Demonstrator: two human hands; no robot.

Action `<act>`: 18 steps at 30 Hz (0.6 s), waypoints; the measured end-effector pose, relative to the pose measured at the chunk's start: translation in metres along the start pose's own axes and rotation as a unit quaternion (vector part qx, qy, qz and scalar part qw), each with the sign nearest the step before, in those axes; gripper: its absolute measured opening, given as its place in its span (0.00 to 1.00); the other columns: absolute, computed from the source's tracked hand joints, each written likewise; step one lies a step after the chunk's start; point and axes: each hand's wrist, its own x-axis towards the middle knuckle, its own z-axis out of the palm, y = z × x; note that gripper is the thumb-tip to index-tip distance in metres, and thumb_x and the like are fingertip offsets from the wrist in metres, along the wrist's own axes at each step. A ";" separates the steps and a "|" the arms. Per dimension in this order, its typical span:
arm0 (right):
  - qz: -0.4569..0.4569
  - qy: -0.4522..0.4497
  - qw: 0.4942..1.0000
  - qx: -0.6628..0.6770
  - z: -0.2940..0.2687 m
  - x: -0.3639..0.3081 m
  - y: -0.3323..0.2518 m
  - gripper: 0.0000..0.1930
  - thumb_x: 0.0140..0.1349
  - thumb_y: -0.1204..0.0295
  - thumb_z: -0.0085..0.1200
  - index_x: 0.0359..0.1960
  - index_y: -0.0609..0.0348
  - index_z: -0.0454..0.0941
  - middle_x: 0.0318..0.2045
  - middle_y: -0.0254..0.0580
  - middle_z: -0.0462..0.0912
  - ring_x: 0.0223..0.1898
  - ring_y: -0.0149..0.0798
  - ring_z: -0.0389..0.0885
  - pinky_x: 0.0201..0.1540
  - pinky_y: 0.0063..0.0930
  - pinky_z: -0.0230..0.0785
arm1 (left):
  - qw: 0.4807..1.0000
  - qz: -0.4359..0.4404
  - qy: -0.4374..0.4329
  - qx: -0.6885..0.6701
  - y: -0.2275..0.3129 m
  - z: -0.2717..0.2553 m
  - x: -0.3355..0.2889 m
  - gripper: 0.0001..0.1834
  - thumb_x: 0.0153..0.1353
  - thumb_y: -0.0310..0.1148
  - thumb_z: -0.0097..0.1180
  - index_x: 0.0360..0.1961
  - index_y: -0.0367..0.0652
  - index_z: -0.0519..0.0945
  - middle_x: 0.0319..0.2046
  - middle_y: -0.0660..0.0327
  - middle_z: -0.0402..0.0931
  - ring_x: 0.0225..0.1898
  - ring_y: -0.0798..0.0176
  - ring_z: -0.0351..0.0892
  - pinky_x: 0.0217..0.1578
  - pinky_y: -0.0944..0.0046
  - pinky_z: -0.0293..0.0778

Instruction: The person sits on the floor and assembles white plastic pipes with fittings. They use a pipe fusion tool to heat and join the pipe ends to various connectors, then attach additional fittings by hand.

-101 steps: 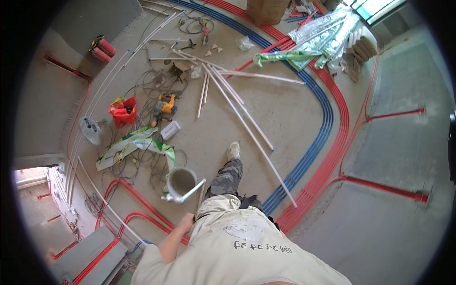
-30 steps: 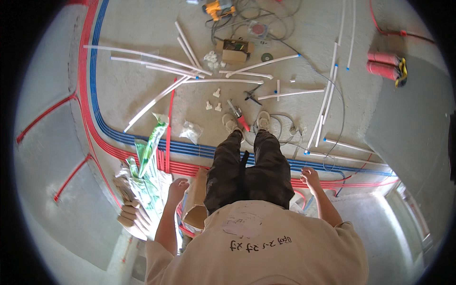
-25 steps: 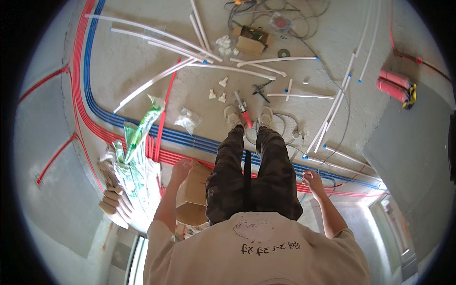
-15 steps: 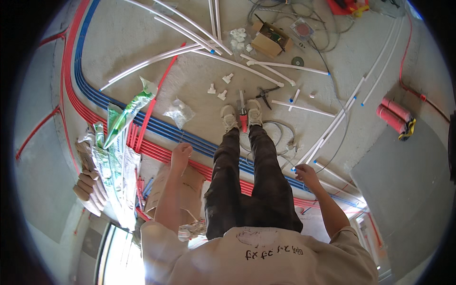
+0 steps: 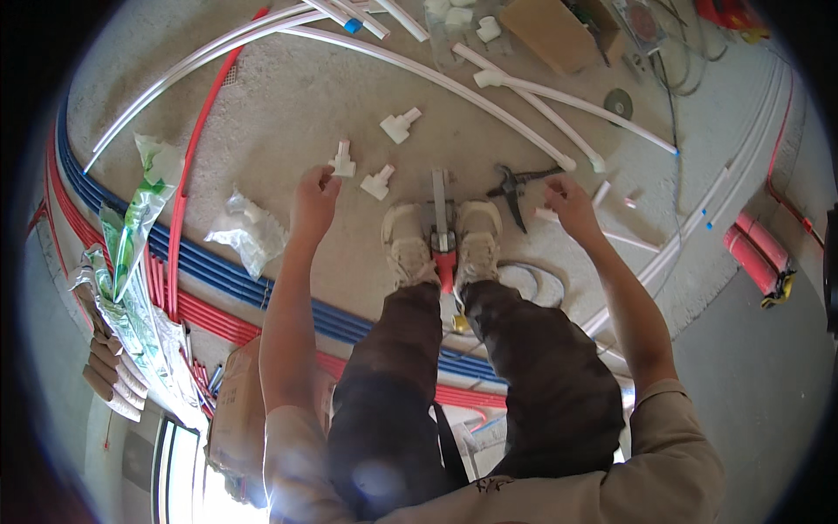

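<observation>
My left hand (image 5: 316, 201) reaches out over the floor with loosely bent fingers and nothing visible in it. Just past its fingertips lies a white plastic pipe fitting (image 5: 343, 161); I cannot tell if they touch. Two more white tee-shaped fittings (image 5: 400, 126) lie close by. My right hand (image 5: 572, 208), fingers parted and curved, hovers by the handle end of a black pipe cutter (image 5: 517, 189) and a short white pipe piece (image 5: 601, 193). Between my shoes stands a red-handled tool with a flat metal plate (image 5: 443, 229).
Long white pipes (image 5: 436, 74) cross the floor ahead. Blue pipes (image 5: 349, 325) and red pipes (image 5: 227, 323) run behind my feet. A cardboard box (image 5: 546, 33) and a grinding disc (image 5: 618, 104) lie at far right. A clear plastic bag (image 5: 248, 233) is on the left, red cylinders (image 5: 756, 253) on the right.
I have bent lower, so the floor things look larger. Both hands have moved forward, the left toward the fittings, the right toward the black cutter.
</observation>
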 end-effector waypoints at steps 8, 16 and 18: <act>-0.334 0.272 0.873 -0.229 -0.005 0.109 -0.052 0.20 0.58 0.76 0.61 0.54 0.56 0.78 0.49 0.51 0.79 0.52 0.54 0.78 0.57 0.44 0.70 | 0.983 0.153 0.061 0.082 0.026 -0.007 0.068 0.14 0.60 0.23 0.55 0.47 0.36 0.82 0.43 0.50 0.81 0.43 0.49 0.83 0.45 0.54 0.78; -0.319 0.203 0.839 -0.392 -0.023 0.141 -0.027 0.16 0.62 0.77 0.55 0.52 0.56 0.76 0.52 0.48 0.78 0.56 0.55 0.75 0.61 0.50 0.66 | 0.975 0.210 0.071 0.019 0.094 -0.041 0.060 0.14 0.61 0.22 0.54 0.48 0.35 0.82 0.44 0.51 0.81 0.41 0.51 0.83 0.42 0.56 0.78; -0.337 0.203 0.819 -0.417 -0.029 0.131 -0.030 0.17 0.63 0.79 0.53 0.53 0.56 0.76 0.52 0.47 0.78 0.55 0.54 0.75 0.60 0.47 0.67 | 0.964 0.262 0.045 0.025 0.124 -0.039 0.041 0.15 0.61 0.24 0.57 0.50 0.36 0.81 0.45 0.51 0.81 0.42 0.50 0.83 0.46 0.55 0.78</act>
